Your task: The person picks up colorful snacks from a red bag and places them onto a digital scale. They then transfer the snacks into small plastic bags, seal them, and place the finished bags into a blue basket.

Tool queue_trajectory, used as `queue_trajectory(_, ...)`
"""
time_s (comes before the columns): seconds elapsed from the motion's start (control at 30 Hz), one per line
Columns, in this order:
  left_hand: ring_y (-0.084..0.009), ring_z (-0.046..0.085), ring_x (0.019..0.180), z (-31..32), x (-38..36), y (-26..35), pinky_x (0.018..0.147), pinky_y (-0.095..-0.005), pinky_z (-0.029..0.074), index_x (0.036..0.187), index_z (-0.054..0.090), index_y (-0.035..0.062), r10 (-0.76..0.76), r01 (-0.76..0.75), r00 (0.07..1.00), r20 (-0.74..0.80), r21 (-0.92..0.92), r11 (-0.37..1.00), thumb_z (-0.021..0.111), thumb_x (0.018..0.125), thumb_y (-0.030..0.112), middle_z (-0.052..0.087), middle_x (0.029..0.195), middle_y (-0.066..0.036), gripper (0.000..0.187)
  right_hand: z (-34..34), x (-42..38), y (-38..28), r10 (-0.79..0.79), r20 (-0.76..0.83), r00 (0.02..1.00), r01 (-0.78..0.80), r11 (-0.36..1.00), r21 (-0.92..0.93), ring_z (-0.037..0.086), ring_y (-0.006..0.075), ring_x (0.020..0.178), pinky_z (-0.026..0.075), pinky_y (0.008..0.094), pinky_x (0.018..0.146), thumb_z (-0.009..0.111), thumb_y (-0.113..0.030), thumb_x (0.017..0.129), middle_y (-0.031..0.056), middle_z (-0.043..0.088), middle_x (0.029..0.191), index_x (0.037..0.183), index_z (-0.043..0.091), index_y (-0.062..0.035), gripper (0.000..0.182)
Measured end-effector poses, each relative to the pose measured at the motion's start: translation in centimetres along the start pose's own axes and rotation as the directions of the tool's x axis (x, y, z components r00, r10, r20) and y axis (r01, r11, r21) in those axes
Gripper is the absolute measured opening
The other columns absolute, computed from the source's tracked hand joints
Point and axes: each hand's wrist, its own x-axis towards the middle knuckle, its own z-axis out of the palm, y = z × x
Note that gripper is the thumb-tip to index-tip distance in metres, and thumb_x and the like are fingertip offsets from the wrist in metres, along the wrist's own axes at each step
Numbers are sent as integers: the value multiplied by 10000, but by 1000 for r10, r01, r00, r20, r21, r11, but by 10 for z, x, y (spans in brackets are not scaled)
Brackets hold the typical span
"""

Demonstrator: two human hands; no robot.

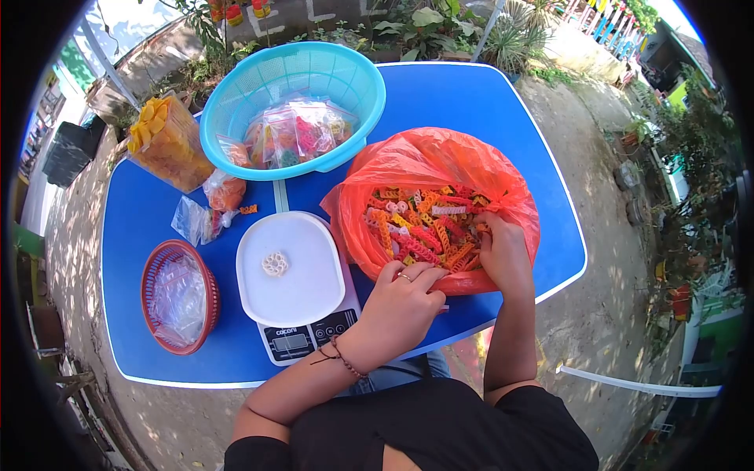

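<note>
A red plastic bag (471, 157) stands wide at the right of the table, filled with colourful twisted snack pieces (424, 224) in orange, red, yellow and pink. My left hand (400, 306), with a ring and a beaded bracelet, has its fingers curled on the bag's near rim. Inside the bag's right side, my right hand (504, 253) dips among the pieces with bent fingers; its fingertips are partly hidden, so what they pinch does not show. Left of the bag, a digital kitchen scale (310, 337) carries a white tray (290, 302) with one pale, lacy round snack (275, 264) on it.
A turquoise basket (228, 102) at the back holds several filled zip bags (298, 133). Bagged yellow chips (169, 141), a small bag of orange bits (224, 192) and clear plastic (192, 220) lie left. A red-brown basket (212, 294) holds clear bags (177, 298). Everything stands on a blue table (503, 94).
</note>
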Motion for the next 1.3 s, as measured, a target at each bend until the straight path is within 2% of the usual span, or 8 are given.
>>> queue_trajectory(0.3, -256, 595, 1223, 1, 0, 2, 1014, -462, 380, 854, 743, 92, 3, -3, 1000, -1, 5, 1000, 716, 881, 213, 665, 1291, -96, 127, 16, 7, -1, -11, -90, 996, 8, 999, -41, 676, 443, 887, 527, 498, 804, 602, 87, 822, 277, 689, 917, 1090, 684, 15, 289)
queue_trajectory(0.6, -269, 592, 1229, 2, -2, 2, 1022, -468, 376, 847, 738, 83, 5, -5, 1000, 4, -2, 1000, 715, 882, 217, 662, 1307, -105, 141, 7, 7, -6, 51, 44, 998, -48, 997, -62, 653, 454, 943, 525, 492, 843, 615, 116, 781, 268, 677, 942, 1058, 667, 16, 299)
queue_trajectory(0.7, -271, 590, 1236, 1, -3, 2, 1026, -472, 375, 846, 739, 81, 6, -6, 1000, 0, 2, 1000, 714, 883, 217, 662, 1309, -105, 143, 12, 6, -6, -2, -15, 1000, 0, 994, -107, 644, 458, 976, 520, 496, 875, 625, 101, 781, 276, 676, 1007, 1062, 670, 18, 296)
queue_trajectory(0.9, -279, 587, 1246, 3, -6, 3, 1040, -479, 372, 851, 740, 81, 9, -9, 1000, -2, 12, 1000, 710, 886, 214, 660, 1313, -110, 141, 20, 9, -12, 105, -43, 994, -110, 985, -131, 647, 467, 966, 525, 493, 876, 637, 75, 783, 274, 668, 1035, 1040, 698, 23, 269)
queue_trajectory(1.0, -289, 586, 1252, 3, -6, 2, 1053, -482, 373, 860, 739, 83, 7, -7, 1000, -17, -5, 1000, 709, 886, 210, 656, 1315, -125, 133, 19, 8, -2, 46, -47, 998, -51, 992, -112, 677, 428, 852, 555, 457, 794, 659, 64, 785, 266, 665, 1014, 992, 718, 31, 218)
queue_trajectory(1.1, -304, 589, 1252, -1, -6, 2, 1060, -477, 383, 876, 741, 94, -4, 2, 997, -76, -34, 999, 723, 875, 201, 652, 1323, -138, 109, 6, 0, -13, 20, -130, 991, -25, 999, -35, 696, 306, 728, 565, 368, 694, 691, 44, 810, 219, 675, 986, 963, 732, 35, 159)
queue_trajectory(1.2, -316, 593, 1248, -8, -4, 3, 1060, -469, 399, 893, 744, 104, -43, 29, 981, -188, -77, 997, 742, 859, 176, 646, 1337, -142, 80, -4, -5, -26, 122, -100, 987, -96, 967, 235, 674, 150, 715, 536, 279, 650, 703, 35, 871, 131, 680, 995, 986, 728, 51, 119)
queue_trajectory(1.3, -317, 617, 1211, -18, -5, 1, 1034, -454, 434, 916, 751, 103, -125, 83, 958, -259, -168, 982, 751, 853, 144, 654, 1330, -135, 75, 1, -7, -17, 182, -1, 983, -157, 849, 504, 618, 93, 679, 484, 239, 611, 735, 4, 870, 83, 661, 966, 1042, 752, 17, 173)
